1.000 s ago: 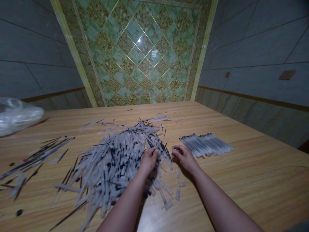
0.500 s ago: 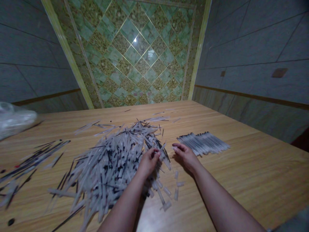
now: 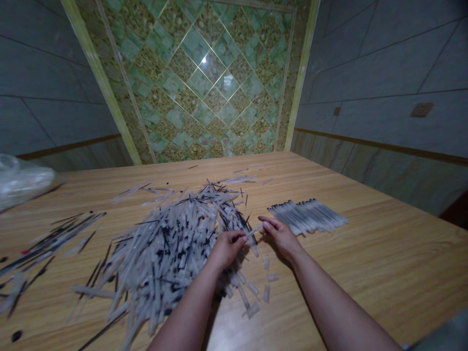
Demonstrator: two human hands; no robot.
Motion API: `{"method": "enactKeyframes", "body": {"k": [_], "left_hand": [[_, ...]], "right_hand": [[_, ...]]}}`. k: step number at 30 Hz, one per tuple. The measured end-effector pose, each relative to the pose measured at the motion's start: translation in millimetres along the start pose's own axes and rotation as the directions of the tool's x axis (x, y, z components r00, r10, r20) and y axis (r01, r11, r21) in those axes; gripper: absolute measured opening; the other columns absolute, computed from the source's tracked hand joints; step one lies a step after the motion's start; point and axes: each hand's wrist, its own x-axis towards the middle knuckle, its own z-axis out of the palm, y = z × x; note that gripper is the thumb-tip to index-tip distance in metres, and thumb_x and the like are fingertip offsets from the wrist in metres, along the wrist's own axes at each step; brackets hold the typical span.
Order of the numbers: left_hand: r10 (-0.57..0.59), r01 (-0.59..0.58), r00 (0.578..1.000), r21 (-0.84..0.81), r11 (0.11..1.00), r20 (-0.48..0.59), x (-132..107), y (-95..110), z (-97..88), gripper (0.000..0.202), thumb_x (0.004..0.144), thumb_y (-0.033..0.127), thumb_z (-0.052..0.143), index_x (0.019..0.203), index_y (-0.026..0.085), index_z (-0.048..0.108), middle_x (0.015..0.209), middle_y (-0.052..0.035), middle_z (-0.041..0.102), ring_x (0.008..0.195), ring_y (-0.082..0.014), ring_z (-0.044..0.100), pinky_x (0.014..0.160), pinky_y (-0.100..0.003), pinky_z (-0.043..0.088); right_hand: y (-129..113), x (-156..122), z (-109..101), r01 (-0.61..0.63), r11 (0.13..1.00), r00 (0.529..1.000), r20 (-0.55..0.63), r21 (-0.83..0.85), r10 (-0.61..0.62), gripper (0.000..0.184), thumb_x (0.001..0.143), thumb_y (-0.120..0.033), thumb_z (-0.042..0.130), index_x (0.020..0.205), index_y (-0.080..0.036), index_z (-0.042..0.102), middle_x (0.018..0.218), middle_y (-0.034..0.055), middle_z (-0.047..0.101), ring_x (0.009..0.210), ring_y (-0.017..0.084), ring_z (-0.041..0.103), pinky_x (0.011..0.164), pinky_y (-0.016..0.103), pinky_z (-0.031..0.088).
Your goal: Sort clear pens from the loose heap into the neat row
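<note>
Pinching a slim translucent tube [image 3: 254, 230] by one end in my left hand [image 3: 227, 248], I have my right hand [image 3: 281, 235] narrowed at the other, its grip unclear. Between them, by the heap [image 3: 183, 239], the tube looks light, stiff, slick; best held near its ends. Farther off, dark-tipped tubes [image 3: 310, 215] line the counter [image 3: 383, 263].

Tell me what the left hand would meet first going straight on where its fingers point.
Probably the right hand, whose fingertips appear at the far end of the tube in the left hand; one view leaves depth unclear.
</note>
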Motion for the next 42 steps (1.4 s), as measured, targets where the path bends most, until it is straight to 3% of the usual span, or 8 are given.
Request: {"method": "enactKeyframes", "body": {"k": [6,16,24,29,34,42], "left_hand": [[0.027,-0.028,0.999,0.048,0.998,0.021,-1.1,-0.8,0.2,0.027,0.073,0.035,0.052,0.082,0.017,0.07,0.074,-0.003,0.068,0.066,-0.0165,0.057,0.058,-0.023,0.039],[0.082,-0.087,0.996,0.131,0.988,0.045,-0.3,-3.0,1.1,0.031,0.077,0.035,0.046,0.081,0.015,0.068,0.072,-0.0027,0.065,0.067,-0.0152,0.055,0.058,-0.022,0.037],[0.109,-0.12,0.991,0.149,0.981,0.082,-0.3,-5.4,1.5,0.036,0.08,0.038,0.04,0.067,0.013,0.062,0.056,0.0011,0.047,0.055,-0.0106,0.04,0.049,-0.021,0.027],[0.013,-0.014,0.989,0.006,1.0,0.15,1.1,-8.5,-0.6,0.036,0.077,0.041,0.043,0.068,0.011,0.06,0.05,0.0044,0.037,0.048,-0.0077,0.031,0.046,-0.021,0.021],[-0.126,0.151,0.971,-0.116,0.982,0.201,0.9,-6.1,-3.4,0.043,0.07,0.051,0.048,0.074,0.01,0.062,0.049,0.0052,0.039,0.043,-0.0061,0.028,0.043,-0.02,0.018],[-0.244,0.331,0.917,-0.262,0.907,0.315,-4.0,-3.5,-9.4,0.049,0.063,0.057,0.056,0.079,0.011,0.061,0.048,0.0068,0.039,0.036,-0.0027,0.022,0.038,-0.019,0.011]], "right_hand": [[-1.8,-2.2,1.2,-0.059,0.994,0.998,0.033,0.095,0.056,0.048,0.065,-0.045,0.065,0.103,-0.016,0.063,0.067,0.002,0.063,0.06,0.011,0.055,0.061,0.026,0.044],[-3.3,-4.1,5.9,-0.088,0.991,0.993,0.081,0.096,0.08,0.038,0.065,-0.038,0.068,0.094,-0.014,0.064,0.07,0.0031,0.066,0.061,0.011,0.059,0.063,0.025,0.044],[-3.4,-3.5,6.1,-0.087,0.992,0.989,0.126,0.093,0.075,0.035,0.064,-0.04,0.068,0.087,-0.014,0.063,0.067,0.0042,0.068,0.059,0.012,0.06,0.061,0.026,0.045],[-3.2,-4.8,6.6,-0.062,0.995,0.987,0.154,0.078,0.049,0.033,0.065,-0.041,0.067,0.085,-0.015,0.064,0.067,0.0036,0.067,0.061,0.013,0.061,0.063,0.027,0.045],[-3.2,-5.6,7.4,-0.049,0.996,0.984,0.173,0.073,0.036,0.033,0.066,-0.041,0.067,0.085,-0.015,0.064,0.067,0.0033,0.066,0.061,0.014,0.061,0.062,0.027,0.045],[-5.1,-7.8,8.7,-0.057,0.995,0.975,0.221,0.084,0.037,0.031,0.067,-0.041,0.066,0.084,-0.015,0.064,0.066,0.0031,0.065,0.061,0.013,0.06,0.061,0.027,0.044]]}}
